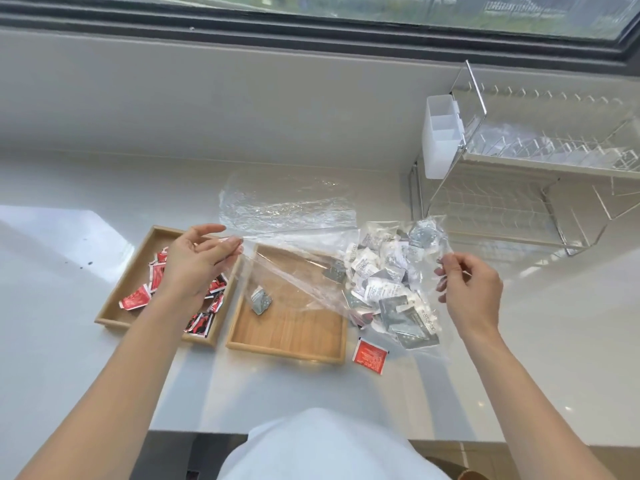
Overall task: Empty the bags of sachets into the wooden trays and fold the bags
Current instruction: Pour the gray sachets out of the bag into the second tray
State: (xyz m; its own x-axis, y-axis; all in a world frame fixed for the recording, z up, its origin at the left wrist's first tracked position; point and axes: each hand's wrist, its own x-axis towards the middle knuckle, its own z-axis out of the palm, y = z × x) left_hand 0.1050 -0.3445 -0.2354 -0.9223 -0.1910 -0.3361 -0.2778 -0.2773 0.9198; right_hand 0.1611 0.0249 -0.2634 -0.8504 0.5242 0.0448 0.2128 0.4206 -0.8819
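Note:
I hold a clear plastic bag [311,271] stretched between both hands above the right wooden tray [287,348]. My left hand [197,261] pinches the bag's left edge. My right hand [471,289] grips its right end, where several white and grey sachets [388,289] are bunched inside. One grey sachet [260,299] hangs low in the bag over the right tray. The left wooden tray [114,306] holds several red sachets [135,301]. A single red sachet [370,355] lies on the counter beside the right tray.
A second clear bag [284,202] lies flat and empty on the white counter behind the trays. A wire dish rack [519,188] with a white plastic holder [441,140] stands at the back right. A window runs along the wall.

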